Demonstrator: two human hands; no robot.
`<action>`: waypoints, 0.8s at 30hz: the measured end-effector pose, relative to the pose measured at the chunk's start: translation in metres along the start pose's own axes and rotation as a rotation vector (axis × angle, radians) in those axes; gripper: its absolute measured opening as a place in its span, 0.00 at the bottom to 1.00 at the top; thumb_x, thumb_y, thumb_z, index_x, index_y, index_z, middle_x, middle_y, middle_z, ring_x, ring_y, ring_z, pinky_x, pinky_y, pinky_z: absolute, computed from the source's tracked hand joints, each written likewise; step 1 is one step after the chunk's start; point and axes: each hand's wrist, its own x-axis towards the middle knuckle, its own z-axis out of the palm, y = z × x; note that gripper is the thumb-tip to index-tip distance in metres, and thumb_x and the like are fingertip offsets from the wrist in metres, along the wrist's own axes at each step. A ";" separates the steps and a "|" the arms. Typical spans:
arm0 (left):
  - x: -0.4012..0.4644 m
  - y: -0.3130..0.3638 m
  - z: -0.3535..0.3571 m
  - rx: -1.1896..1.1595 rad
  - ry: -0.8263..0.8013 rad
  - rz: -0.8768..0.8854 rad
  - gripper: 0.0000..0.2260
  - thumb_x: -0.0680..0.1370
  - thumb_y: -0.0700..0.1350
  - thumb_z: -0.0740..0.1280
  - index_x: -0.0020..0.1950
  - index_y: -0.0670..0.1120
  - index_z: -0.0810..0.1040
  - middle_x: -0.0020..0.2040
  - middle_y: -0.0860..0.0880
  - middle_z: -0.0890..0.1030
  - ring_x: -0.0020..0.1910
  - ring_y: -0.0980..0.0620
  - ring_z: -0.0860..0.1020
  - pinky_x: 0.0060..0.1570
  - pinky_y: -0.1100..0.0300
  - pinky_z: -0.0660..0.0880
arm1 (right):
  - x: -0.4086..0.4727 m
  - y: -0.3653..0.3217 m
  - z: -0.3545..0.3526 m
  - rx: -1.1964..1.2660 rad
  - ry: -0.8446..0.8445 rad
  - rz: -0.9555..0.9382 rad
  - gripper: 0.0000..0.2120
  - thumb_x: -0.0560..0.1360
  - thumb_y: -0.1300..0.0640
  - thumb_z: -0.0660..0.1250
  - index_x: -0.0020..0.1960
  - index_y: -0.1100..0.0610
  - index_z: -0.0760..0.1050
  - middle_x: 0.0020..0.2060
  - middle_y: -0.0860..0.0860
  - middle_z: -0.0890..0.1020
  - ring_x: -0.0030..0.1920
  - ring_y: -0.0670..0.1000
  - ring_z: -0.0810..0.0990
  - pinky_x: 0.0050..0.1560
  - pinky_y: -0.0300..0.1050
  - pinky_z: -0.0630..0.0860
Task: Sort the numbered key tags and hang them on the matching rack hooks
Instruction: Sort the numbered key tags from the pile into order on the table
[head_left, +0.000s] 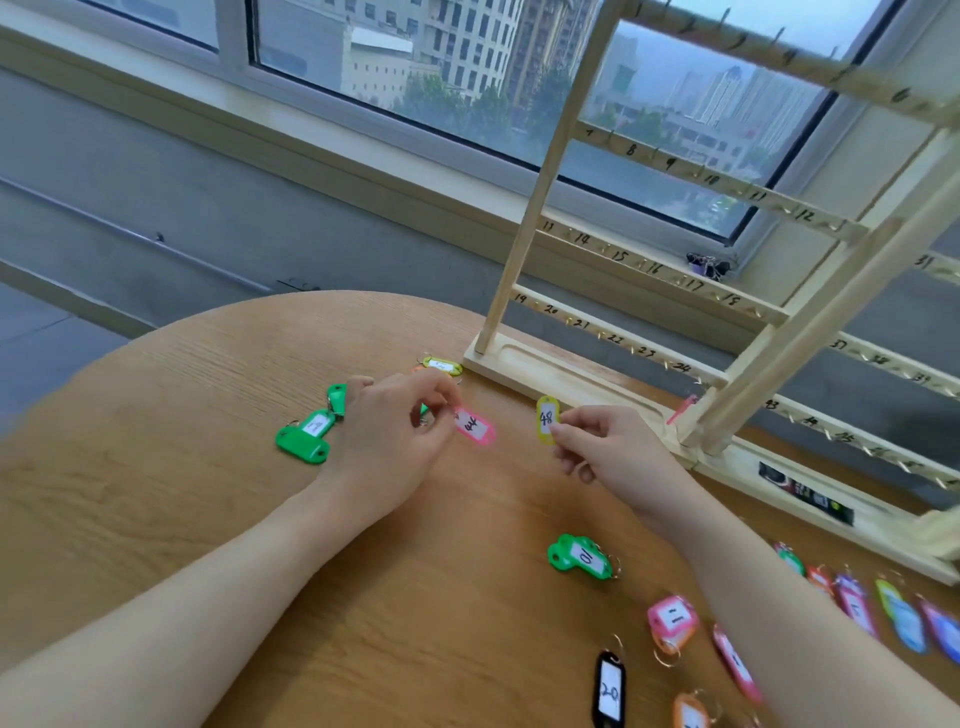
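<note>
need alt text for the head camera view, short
Over a round wooden table, the left hand pinches a pink key tag marked 44 and the right hand pinches a yellow key tag marked 48. A wooden rack of numbered hooks stands ahead by a window; more coloured tags lie scattered.

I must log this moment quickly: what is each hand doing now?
Left hand: pinches the pink tag.
Right hand: pinches the yellow tag marked 48.
</note>
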 end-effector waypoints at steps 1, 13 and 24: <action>-0.002 0.002 0.000 -0.012 -0.032 -0.002 0.07 0.77 0.46 0.71 0.45 0.60 0.79 0.39 0.61 0.81 0.41 0.56 0.76 0.52 0.53 0.67 | -0.008 0.000 -0.004 0.002 0.009 -0.004 0.05 0.81 0.56 0.67 0.54 0.56 0.81 0.35 0.50 0.84 0.34 0.44 0.79 0.37 0.42 0.74; -0.062 0.090 -0.007 -0.298 -0.314 0.198 0.09 0.73 0.38 0.67 0.43 0.50 0.84 0.40 0.54 0.84 0.38 0.56 0.78 0.41 0.69 0.71 | -0.153 0.014 -0.051 0.018 0.052 -0.043 0.05 0.81 0.60 0.67 0.47 0.55 0.80 0.32 0.47 0.83 0.31 0.43 0.77 0.37 0.43 0.72; -0.118 0.184 0.037 -0.322 -0.449 0.377 0.05 0.71 0.42 0.74 0.41 0.51 0.82 0.36 0.61 0.81 0.36 0.58 0.78 0.41 0.70 0.69 | -0.296 0.079 -0.116 -0.021 0.247 0.051 0.08 0.80 0.58 0.67 0.43 0.55 0.80 0.30 0.50 0.80 0.31 0.47 0.74 0.37 0.46 0.71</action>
